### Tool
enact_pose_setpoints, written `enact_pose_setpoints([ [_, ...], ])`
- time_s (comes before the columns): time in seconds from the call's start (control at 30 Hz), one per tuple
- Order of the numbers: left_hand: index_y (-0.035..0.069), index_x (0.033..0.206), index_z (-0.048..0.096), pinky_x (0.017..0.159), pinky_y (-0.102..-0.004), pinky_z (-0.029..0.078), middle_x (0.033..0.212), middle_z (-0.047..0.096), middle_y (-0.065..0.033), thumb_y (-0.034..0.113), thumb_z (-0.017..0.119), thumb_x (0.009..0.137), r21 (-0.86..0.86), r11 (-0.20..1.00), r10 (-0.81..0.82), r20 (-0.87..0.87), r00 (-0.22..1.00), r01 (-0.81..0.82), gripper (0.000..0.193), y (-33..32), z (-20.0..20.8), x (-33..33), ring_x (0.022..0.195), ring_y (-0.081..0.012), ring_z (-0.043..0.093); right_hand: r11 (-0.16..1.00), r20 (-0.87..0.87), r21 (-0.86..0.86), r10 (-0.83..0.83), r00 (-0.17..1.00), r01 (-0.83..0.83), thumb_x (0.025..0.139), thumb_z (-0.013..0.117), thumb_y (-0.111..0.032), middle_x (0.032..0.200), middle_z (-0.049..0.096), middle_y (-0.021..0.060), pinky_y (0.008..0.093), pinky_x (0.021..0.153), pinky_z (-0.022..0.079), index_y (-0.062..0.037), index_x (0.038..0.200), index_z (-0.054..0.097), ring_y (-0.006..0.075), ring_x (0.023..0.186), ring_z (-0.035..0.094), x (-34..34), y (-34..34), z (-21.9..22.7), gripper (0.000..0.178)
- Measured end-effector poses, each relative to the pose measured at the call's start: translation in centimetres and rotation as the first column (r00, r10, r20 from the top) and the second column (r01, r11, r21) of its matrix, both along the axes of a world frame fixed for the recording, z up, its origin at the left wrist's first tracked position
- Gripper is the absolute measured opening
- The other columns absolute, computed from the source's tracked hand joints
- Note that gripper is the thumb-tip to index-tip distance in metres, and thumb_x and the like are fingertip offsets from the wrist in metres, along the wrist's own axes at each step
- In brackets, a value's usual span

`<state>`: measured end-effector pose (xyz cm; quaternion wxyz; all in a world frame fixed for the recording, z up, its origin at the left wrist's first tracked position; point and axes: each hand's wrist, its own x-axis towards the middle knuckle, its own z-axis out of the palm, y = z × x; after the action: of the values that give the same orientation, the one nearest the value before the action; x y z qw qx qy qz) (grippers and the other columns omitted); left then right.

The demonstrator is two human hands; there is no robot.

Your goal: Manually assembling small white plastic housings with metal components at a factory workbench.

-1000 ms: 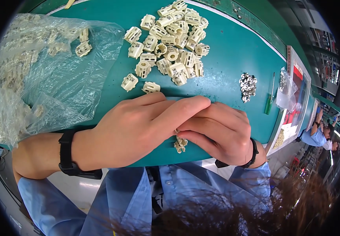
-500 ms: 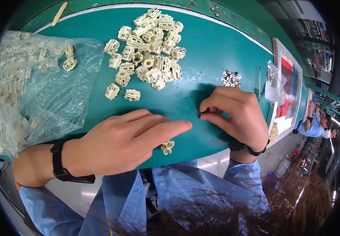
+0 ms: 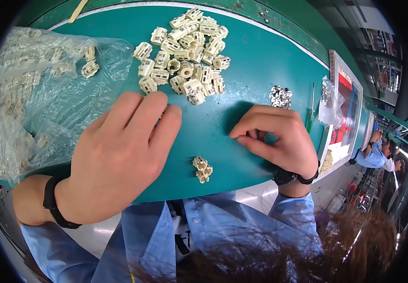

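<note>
My left hand [image 3: 126, 151] reaches over the near-left side of a pile of cream plastic sleeves [image 3: 185, 52]. Its fingers are bent down around one cream slotted sleeve [image 3: 164, 111], mostly hidden between them; the thumb is out of sight. To the right, my right hand [image 3: 277, 139] hovers low over the mat with thumb and index finger pinched on a small dark piece [image 3: 237, 137], barely visible. Close to the front edge, between the hands, small cream castellated parts [image 3: 202, 169] sit together. Past my right hand lies a heap of small shiny metal pieces [image 3: 280, 96].
A clear plastic bag [image 3: 72, 104] full of cream parts covers the left of the green mat [image 3: 246, 61]. On the right are a green-handled screwdriver [image 3: 310, 113], a small clear bag [image 3: 332, 106] and a white-framed board [image 3: 338, 137]. Co-workers [image 3: 378, 153] sit farther right.
My left hand has swung left and away from me to the loose sleeves, uncovering the castellated parts near the edge. My right hand keeps its pinch and has shifted slightly left.
</note>
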<state>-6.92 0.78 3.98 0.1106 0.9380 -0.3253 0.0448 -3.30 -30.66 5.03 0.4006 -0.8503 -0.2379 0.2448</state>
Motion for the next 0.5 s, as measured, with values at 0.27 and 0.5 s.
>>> enact_pose_setpoints([
  [0.27,0.006,0.124,0.076,0.080,-0.0343,0.061,0.123,0.067,-0.0046,0.011,0.078,0.082,0.024,0.993,-0.116,-0.058,0.992,0.118,0.042,0.1,-0.3,-0.1,0.106,-0.0239,0.068,0.999,0.020,0.037,-0.038,0.999,0.038,0.086,0.086,0.008,0.097,0.078,0.0050,0.0291,0.070,0.057,-0.0026,0.103,0.087,0.0159,0.080,0.073,-0.6,0.7,-0.8,0.020],
  [0.5,0.007,0.117,0.077,0.077,-0.0330,0.059,0.116,0.067,-0.0023,0.011,0.079,0.082,-0.089,0.977,-0.195,-0.022,0.981,0.192,0.035,-0.1,-2.2,0.5,0.100,-0.0218,0.066,0.996,-0.009,0.034,-0.080,0.997,0.080,0.084,0.087,0.012,0.096,0.078,0.0049,0.0286,0.071,0.057,-0.0029,0.104,0.087,0.0142,0.082,0.074,-1.0,1.6,-1.2,0.025],
])
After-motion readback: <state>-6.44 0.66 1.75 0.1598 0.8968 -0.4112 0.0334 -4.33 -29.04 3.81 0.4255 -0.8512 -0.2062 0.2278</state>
